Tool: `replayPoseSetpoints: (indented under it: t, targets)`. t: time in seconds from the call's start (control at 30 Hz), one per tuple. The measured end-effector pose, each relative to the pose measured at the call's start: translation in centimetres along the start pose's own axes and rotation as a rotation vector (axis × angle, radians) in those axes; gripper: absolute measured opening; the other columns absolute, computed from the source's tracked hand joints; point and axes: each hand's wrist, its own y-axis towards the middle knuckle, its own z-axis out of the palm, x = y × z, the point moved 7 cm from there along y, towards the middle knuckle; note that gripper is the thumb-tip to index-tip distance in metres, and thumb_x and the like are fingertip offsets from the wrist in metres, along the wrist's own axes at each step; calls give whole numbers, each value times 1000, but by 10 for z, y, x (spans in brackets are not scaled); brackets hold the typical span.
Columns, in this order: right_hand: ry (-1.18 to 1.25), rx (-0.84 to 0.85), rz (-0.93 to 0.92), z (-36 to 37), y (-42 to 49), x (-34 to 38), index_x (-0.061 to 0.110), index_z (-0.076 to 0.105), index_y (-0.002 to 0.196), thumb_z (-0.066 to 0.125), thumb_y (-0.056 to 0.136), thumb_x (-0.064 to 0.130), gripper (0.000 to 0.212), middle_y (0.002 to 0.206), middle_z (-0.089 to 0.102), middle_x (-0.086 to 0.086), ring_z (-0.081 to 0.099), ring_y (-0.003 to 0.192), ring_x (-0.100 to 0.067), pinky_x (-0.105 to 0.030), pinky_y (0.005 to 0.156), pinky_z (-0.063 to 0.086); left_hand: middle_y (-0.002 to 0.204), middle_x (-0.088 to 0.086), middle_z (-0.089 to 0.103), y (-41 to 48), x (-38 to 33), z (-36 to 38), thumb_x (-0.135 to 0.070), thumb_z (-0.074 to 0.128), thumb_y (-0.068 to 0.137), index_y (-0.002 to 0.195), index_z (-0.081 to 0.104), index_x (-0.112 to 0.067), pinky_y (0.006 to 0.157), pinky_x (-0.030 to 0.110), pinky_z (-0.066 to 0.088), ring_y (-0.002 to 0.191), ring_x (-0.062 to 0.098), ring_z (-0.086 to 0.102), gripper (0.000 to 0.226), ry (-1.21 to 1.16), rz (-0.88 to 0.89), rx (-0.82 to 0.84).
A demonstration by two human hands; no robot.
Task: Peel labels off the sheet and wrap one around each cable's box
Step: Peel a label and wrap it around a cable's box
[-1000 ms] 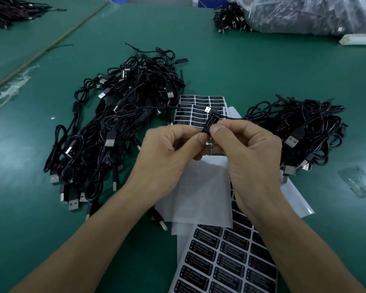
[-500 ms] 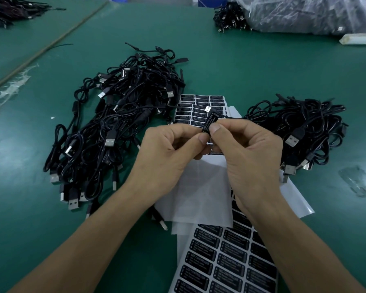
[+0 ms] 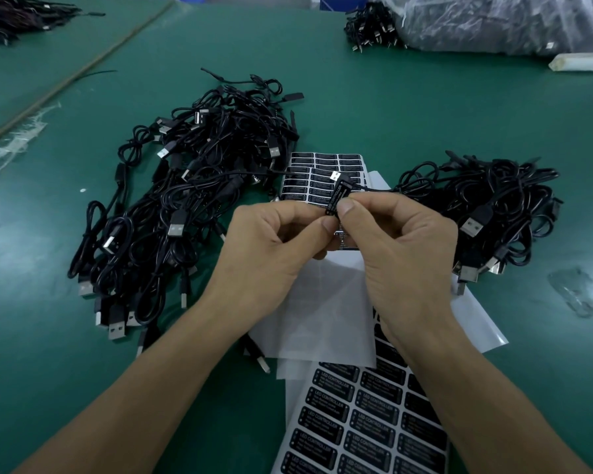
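Observation:
My left hand (image 3: 267, 248) and my right hand (image 3: 401, 248) meet over the middle of the table. Between their thumbs and fingers they pinch a small black cable box (image 3: 336, 196) with a black printed label on it. The box's cable runs right into a pile of black USB cables (image 3: 493, 206). A larger pile of black USB cables (image 3: 185, 200) lies to the left. One sheet of black labels (image 3: 322, 172) lies beyond my hands. Another label sheet (image 3: 363, 425) lies near me, between my forearms.
Bare white backing sheets (image 3: 322, 313) lie under my hands. A clear plastic scrap (image 3: 582, 292) lies at the right. At the far edge are a bagged heap of cables (image 3: 493, 22), a loose cable bunch (image 3: 370, 29) and a white block (image 3: 579, 61). The table is green.
The box stays pinched between both hands. My fingers shift slightly around it; nothing else moves.

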Motion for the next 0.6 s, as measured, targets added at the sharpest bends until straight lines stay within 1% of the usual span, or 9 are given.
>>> replayPoseSetpoints:
  t: [0.07, 0.17, 0.2, 0.3, 0.47, 0.5, 0.6]
  targets:
    - [-8, 3, 1, 0, 0, 0, 20, 74, 79, 70, 89, 1, 22, 66, 72, 9, 68, 59, -4, -17, 59, 56, 74, 1, 76, 0, 0, 0, -12, 69, 91, 83, 76, -19, 66, 21, 58, 67, 13, 70, 13, 0, -3, 0]
    - [-22, 6, 6, 0, 2, 0, 21, 74, 79, 70, 89, 3, 22, 66, 72, 9, 67, 59, -3, -17, 59, 55, 76, 5, 76, 0, 1, -1, -12, 69, 91, 84, 76, -18, 69, 30, 60, 70, 24, 72, 12, -14, -8, -4]
    - [-25, 7, 9, 0, 2, 0, 21, 74, 79, 70, 89, 3, 21, 67, 72, 9, 67, 59, -3, -17, 59, 55, 76, 6, 76, 0, 1, -1, -11, 69, 91, 84, 76, -18, 70, 30, 60, 71, 24, 72, 12, -17, -7, -3]
    - [-39, 9, 6, 0, 2, 0, 22, 74, 79, 71, 89, 4, 21, 66, 72, 9, 67, 59, -2, -16, 59, 54, 75, 6, 75, 0, 0, -1, -11, 69, 91, 84, 76, -18, 70, 31, 60, 69, 19, 70, 13, -12, -3, -3]
    - [-9, 13, 16, 1, 3, 1, 17, 73, 79, 69, 90, 1, 20, 64, 71, 9, 66, 57, -1, -14, 57, 54, 76, 10, 75, 1, 0, -2, -9, 69, 92, 85, 77, -17, 72, 38, 59, 75, 33, 70, 13, -4, 9, -8]
    - [0, 15, 24, 1, 3, 1, 16, 74, 80, 69, 90, 1, 19, 64, 71, 9, 66, 56, -2, -15, 57, 54, 75, 10, 75, 0, 0, -2, -10, 69, 92, 85, 77, -17, 71, 37, 59, 73, 32, 70, 13, -1, 12, -6]
    - [10, 19, 48, 1, 3, -1, 16, 74, 79, 69, 90, 2, 19, 64, 71, 7, 66, 56, -2, -15, 57, 54, 73, 6, 75, 0, -1, -2, -10, 69, 92, 84, 77, -19, 66, 28, 58, 67, 21, 70, 14, 9, 22, -4]
